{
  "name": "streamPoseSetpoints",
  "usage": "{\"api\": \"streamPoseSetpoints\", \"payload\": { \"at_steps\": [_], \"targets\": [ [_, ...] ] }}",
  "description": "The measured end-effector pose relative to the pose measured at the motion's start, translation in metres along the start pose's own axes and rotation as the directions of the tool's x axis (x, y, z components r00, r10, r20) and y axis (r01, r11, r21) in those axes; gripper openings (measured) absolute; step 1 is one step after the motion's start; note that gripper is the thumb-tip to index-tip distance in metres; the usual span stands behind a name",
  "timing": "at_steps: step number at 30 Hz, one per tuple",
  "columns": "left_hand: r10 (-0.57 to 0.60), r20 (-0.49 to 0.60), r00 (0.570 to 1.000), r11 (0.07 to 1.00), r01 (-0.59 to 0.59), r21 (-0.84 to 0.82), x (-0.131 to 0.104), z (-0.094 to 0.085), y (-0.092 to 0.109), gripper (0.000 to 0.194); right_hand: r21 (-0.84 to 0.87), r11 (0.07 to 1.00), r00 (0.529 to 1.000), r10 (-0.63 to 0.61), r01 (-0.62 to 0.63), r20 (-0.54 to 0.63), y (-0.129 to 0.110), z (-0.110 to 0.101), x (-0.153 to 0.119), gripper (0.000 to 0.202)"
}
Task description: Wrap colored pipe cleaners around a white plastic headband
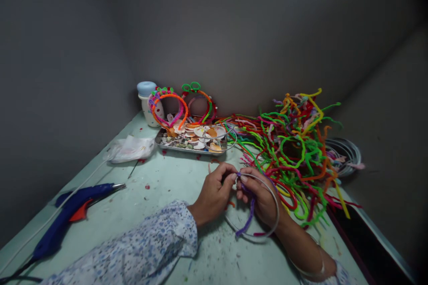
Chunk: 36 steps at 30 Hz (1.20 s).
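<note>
A thin silvery headband hoop is held between my two hands above the table. A purple pipe cleaner is wound on the hoop at my fingertips, and its loose end hangs down inside the ring. My left hand pinches the hoop at the purple winding with thumb and forefinger. Close beside it, my right hand is closed on the pipe cleaner and the hoop, with the fingers partly hidden behind them. The fingertips of both hands nearly meet.
Tangled colourful pipe cleaners spread at right, near a coil of wire hoops. A metal tray holds shells. Behind it stand finished headbands and a lidded jar. A blue glue gun and plastic bag lie left.
</note>
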<state>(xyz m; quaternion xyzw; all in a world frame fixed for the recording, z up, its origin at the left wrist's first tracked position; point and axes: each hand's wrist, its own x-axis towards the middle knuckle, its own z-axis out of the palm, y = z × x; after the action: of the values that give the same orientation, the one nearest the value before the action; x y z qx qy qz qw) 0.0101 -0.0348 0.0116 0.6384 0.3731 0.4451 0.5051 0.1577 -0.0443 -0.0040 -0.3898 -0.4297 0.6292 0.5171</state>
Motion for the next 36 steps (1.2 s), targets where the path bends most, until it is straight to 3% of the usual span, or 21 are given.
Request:
{"api": "streamPoseSetpoints", "payload": {
  "at_steps": [11,24,36],
  "targets": [
    [0.011,-0.037,0.999,0.999,-0.009,0.038,0.0005,0.0004,-0.0037,0.013,-0.321,0.942,0.977,-0.15,0.094,-0.154,-0.0003,-0.0006,-0.0017,0.02],
    [-0.006,-0.037,0.999,1.0,0.006,0.019,0.0003,0.0008,-0.0054,0.015,-0.482,0.865,0.967,-0.225,0.14,-0.122,-0.0059,-0.0011,-0.0037,0.018],
    [-0.028,-0.028,0.999,1.0,0.029,0.013,0.0005,0.0004,-0.0023,0.017,-0.503,0.852,0.966,-0.232,0.144,-0.117,-0.0057,-0.0023,-0.0042,0.017]
  ]
}}
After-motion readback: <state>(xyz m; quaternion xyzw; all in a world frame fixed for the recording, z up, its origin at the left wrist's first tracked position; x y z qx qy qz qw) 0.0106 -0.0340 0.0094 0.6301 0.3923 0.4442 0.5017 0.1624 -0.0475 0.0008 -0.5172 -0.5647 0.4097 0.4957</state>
